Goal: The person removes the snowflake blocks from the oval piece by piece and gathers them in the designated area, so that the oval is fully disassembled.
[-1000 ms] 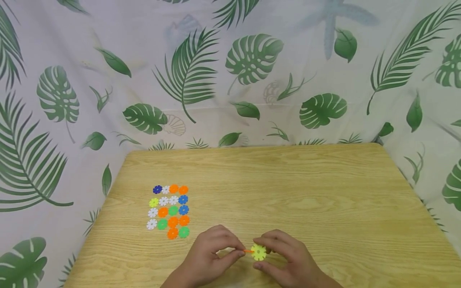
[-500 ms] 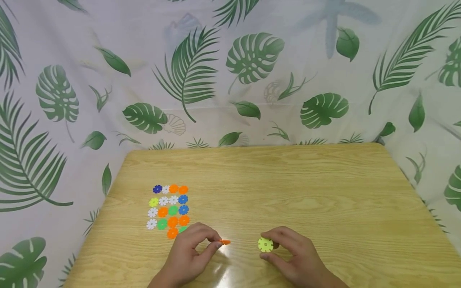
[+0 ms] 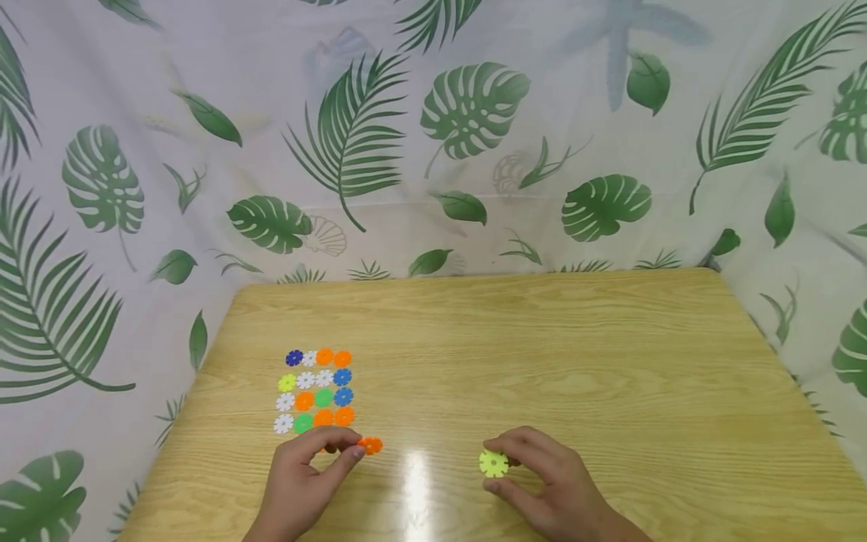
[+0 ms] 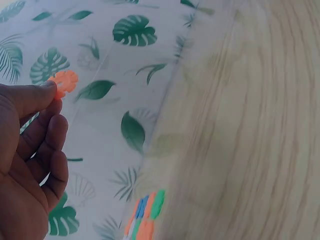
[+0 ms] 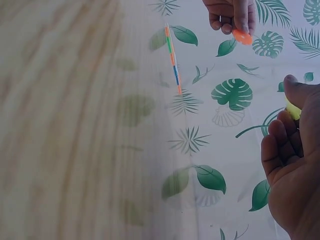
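Note:
My left hand (image 3: 306,470) pinches an orange notched plastic disc (image 3: 372,446) between thumb and index finger, just in front of the lower right of the disc array. The left wrist view shows the same orange disc (image 4: 66,83) at the fingertips, its notched rim outward. To the right, my right hand (image 3: 550,476) holds a yellow-green notched disc (image 3: 494,464) by its edge, face turned to the head camera. In the right wrist view that yellow disc (image 5: 293,109) is mostly hidden behind the thumb and fingers. The two discs are apart.
Rows of flat discs in dark blue, white, orange, yellow, green and blue lie on the left of the wooden table (image 3: 576,339); one is a blue disc (image 3: 343,397). My left hand covers the front row. Behind the table hangs a leaf-print cloth (image 3: 515,226).
The orange disc has come away from the yellow one. My left hand has carried it left toward the rows, while my right hand stays nearly in place with the yellow disc.

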Demonstrator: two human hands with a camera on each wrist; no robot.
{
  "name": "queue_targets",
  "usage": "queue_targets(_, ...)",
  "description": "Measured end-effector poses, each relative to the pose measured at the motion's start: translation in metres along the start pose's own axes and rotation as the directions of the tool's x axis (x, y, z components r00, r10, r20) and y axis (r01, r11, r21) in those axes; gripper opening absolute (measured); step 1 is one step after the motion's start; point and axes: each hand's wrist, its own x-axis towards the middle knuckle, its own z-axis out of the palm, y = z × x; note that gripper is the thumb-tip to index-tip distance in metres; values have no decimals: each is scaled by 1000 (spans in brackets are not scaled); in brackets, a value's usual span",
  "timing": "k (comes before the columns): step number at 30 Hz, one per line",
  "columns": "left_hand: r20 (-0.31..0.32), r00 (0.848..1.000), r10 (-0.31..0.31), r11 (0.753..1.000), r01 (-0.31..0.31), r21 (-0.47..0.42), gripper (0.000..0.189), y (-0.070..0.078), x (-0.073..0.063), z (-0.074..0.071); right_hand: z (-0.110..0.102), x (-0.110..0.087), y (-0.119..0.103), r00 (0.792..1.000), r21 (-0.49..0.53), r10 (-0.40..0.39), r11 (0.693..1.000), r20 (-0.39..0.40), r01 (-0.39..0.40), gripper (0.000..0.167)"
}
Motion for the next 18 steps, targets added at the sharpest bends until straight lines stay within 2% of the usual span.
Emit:
queue_targets(5,-79,992,-95,995,98,29,21,-4,-4,-18,2,3,0,1000,14,-18,1000,4,18,45)
queue_targets(10,-122,973,-197,977,205,56,18,-6,-8,-28,4,4,0,999,11,-39,999,-2,39,43)
queue_targets(18,-182,948,-262,951,286,120,9,-12,-13,-42,4,9,-1,998,-20,-62,998,-8,62,40)
